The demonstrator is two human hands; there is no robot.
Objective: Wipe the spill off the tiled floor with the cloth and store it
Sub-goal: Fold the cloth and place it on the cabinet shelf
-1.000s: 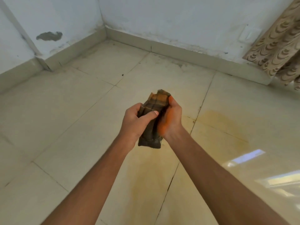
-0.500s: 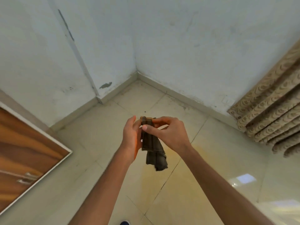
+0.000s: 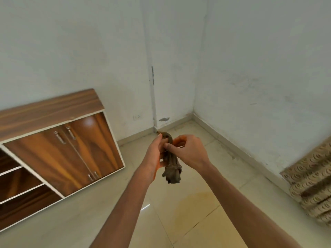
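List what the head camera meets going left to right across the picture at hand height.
wooden cabinet → left hand → cloth → right hand → patterned curtain

One brown cloth (image 3: 171,164); two hands, left hand (image 3: 155,154), right hand (image 3: 188,152); one wooden cabinet (image 3: 53,144), four door handles visible; one patterned curtain (image 3: 312,183); one yellowish stain (image 3: 195,210).

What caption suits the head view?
Both hands, left hand and right hand, hold a rolled cloth above a stained tiled floor.
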